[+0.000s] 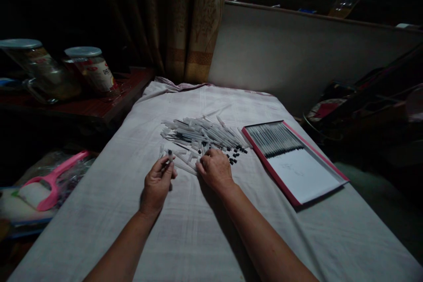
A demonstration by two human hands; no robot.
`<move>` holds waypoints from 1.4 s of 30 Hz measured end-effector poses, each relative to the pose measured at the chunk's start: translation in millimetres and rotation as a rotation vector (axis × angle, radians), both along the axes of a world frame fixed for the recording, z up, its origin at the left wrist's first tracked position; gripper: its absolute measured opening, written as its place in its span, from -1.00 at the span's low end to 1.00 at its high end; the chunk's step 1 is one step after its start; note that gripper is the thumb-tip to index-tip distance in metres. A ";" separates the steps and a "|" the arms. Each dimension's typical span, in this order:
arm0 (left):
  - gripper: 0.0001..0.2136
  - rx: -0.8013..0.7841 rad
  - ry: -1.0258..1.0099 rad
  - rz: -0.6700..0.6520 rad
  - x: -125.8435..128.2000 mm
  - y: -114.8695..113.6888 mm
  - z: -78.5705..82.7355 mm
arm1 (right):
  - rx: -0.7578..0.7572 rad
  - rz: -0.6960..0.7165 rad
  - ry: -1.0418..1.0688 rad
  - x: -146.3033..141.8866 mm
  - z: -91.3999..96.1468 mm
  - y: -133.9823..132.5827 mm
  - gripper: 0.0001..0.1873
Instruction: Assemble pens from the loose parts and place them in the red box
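My left hand is closed in a pinch on a pen, a slim pale piece with a dark end pointing up. At the near edge of the pile, my right hand has its fingers curled down among the parts, and what they grip is hidden. The pile of clear pen barrels lies beyond both hands, with dark thin refills showing at its left. Several small black caps are scattered right of my right hand. Loose clear pieces lie between the hands.
Right of the pile is a shallow red-edged box with a row of pens along its far part. White cloth covers the surface. Jars stand on a dark red table at left; a pink-handled item lies below.
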State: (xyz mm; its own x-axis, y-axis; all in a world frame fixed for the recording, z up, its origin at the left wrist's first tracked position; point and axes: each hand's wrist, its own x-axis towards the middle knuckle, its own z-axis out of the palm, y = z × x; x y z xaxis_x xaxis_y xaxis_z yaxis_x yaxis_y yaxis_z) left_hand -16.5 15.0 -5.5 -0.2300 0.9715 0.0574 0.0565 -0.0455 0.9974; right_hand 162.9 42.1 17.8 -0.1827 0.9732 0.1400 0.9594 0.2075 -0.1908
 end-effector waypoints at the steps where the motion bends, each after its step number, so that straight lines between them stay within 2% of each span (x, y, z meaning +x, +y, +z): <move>1: -0.58 -0.019 -0.042 -0.053 0.8 -1.6 2.3 | 0.003 -0.001 -0.005 -1.9 0.2 1.5 -0.78; 4: -0.55 -0.053 -0.148 -0.194 2.4 -4.8 8.1 | 0.019 0.013 0.015 -3.3 -1.1 3.4 -0.84; 6: -0.58 -0.091 -0.194 -0.233 3.3 -5.8 9.8 | 0.029 0.018 0.086 0.3 -2.9 0.5 -0.83; 9: -0.62 -0.188 -0.218 -0.309 5.1 -6.3 8.3 | -0.002 0.012 0.343 12.1 -7.5 -11.1 -0.79; 11: -0.56 -0.244 -0.194 -0.398 6.4 -6.9 5.6 | -0.032 0.020 0.598 21.9 -12.3 -21.5 -0.78; 13: -0.49 -0.257 -0.136 -0.473 7.3 -7.9 3.1 | -0.073 -0.003 0.861 31.0 -17.8 -31.5 -0.76; 15: -0.52 -0.229 -0.020 -0.528 7.5 -9.1 1.8 | -0.146 -0.070 1.084 37.7 -22.5 -39.4 -0.75; 19: -0.67 -0.015 0.320 -0.603 7.6 -11.2 4.6 | -0.287 -0.156 1.328 43.4 -23.6 -46.9 -0.71; 22: -0.72 0.150 0.472 -0.606 8.2 -12.7 7.4 | -0.347 -0.163 1.376 44.4 -18.9 -47.7 -0.70; 25: -0.71 0.208 0.550 -0.603 8.7 -14.1 7.5 | -0.356 -0.149 1.377 44.9 -16.7 -47.6 -0.73; 34: -0.69 0.236 0.666 -0.668 7.4 -15.8 4.5 | -0.309 -0.041 1.255 44.5 -22.2 -49.7 -0.80; 42: -0.70 0.292 0.772 -0.692 9.0 -15.8 1.8 | -0.474 0.004 1.204 55.3 -15.4 -46.6 -0.79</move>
State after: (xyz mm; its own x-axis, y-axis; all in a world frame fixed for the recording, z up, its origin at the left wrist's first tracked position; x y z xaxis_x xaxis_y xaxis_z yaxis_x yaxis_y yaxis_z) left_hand -7.6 -0.8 -3.6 0.5620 0.8020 0.2022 0.5366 -0.5396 0.6488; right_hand 218.3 -4.6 2.5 -0.1866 0.9726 -0.1387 0.1329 -0.1149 -0.9844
